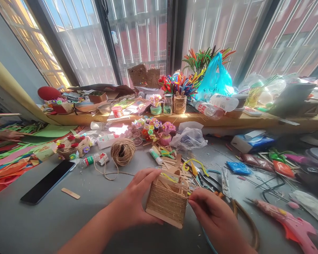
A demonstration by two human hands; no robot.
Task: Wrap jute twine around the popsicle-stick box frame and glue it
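My left hand (137,201) grips a small open-topped box (166,203) from its left side, thumb below and fingers along the upper edge. The box is built of wooden craft sticks, and its front is wrapped in rows of brown twine. At its right upper corner my right hand (214,215) is closed, thumb and forefinger pinching what looks like the twine strand. A ball of twine (123,151) lies beyond my left hand, its loose strand (108,176) running across the table towards the box. Loose craft sticks (172,164) lie behind the box.
Scissors (225,183), pliers (201,176) and a pink glue gun (286,218) lie to the right. A phone (49,181) and a single craft stick (70,193) are on the left. Another person's hand (7,135) rests by coloured paper. A cluttered windowsill (148,121) runs behind.
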